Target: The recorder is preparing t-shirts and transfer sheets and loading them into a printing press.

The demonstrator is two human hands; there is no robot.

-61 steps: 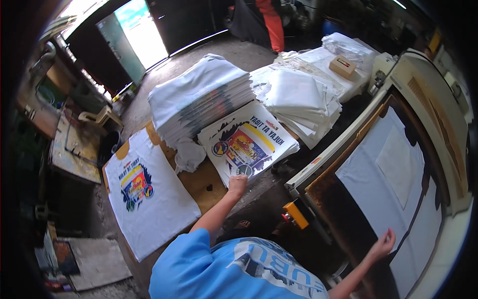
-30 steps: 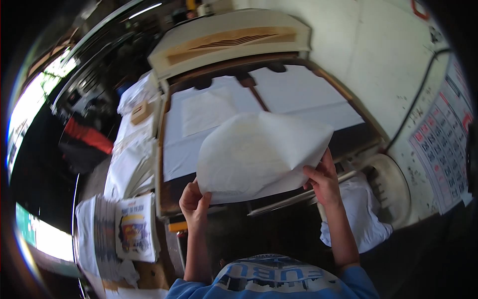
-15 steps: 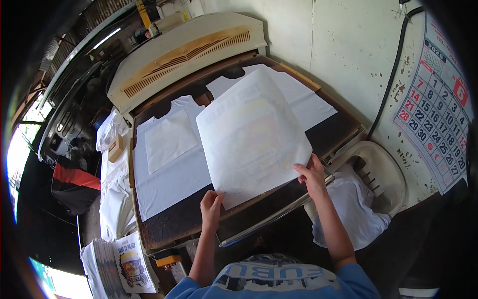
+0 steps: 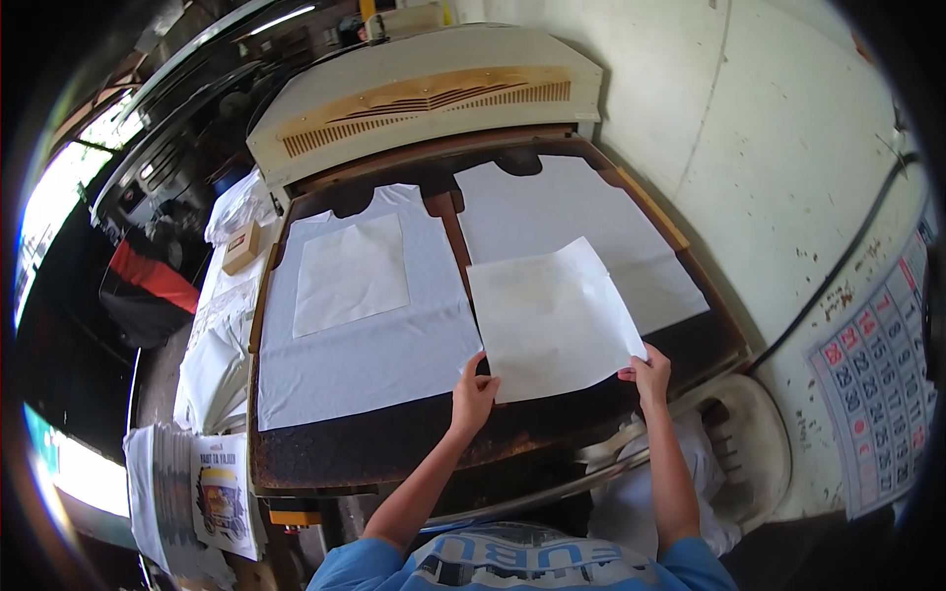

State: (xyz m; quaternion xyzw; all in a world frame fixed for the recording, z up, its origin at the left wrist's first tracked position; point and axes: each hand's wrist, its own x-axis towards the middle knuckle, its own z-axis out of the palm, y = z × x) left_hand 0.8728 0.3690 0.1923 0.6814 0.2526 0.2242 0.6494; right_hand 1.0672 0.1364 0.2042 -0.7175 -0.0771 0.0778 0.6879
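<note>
A white paper sheet (image 4: 552, 320) is pinched by both hands over the lower part of the right-hand white shirt (image 4: 591, 212). My left hand (image 4: 475, 396) grips its near left corner, and my right hand (image 4: 645, 378) its near right corner. The far edge of the sheet curls up slightly; whether the paper rests on the cloth I cannot tell. To the left lies a second white sleeveless shirt (image 4: 365, 369), flat on the dark press bed (image 4: 394, 448). A smaller-looking white sheet (image 4: 352, 274) rests on its chest.
Behind the bed stands the cream vented press housing (image 4: 434, 94). At left are a stack of printed sheets (image 4: 222, 502), white fabric (image 4: 212, 379) and a small cardboard box (image 4: 240, 246). A plastic chair (image 4: 754, 443) holding white cloth stands near right, below a wall calendar (image 4: 877, 394).
Both hands have lowered the raised sheet toward the right-hand shirt, and its printed side no longer shows through clearly. The view has turned, so more of that shirt is visible.
</note>
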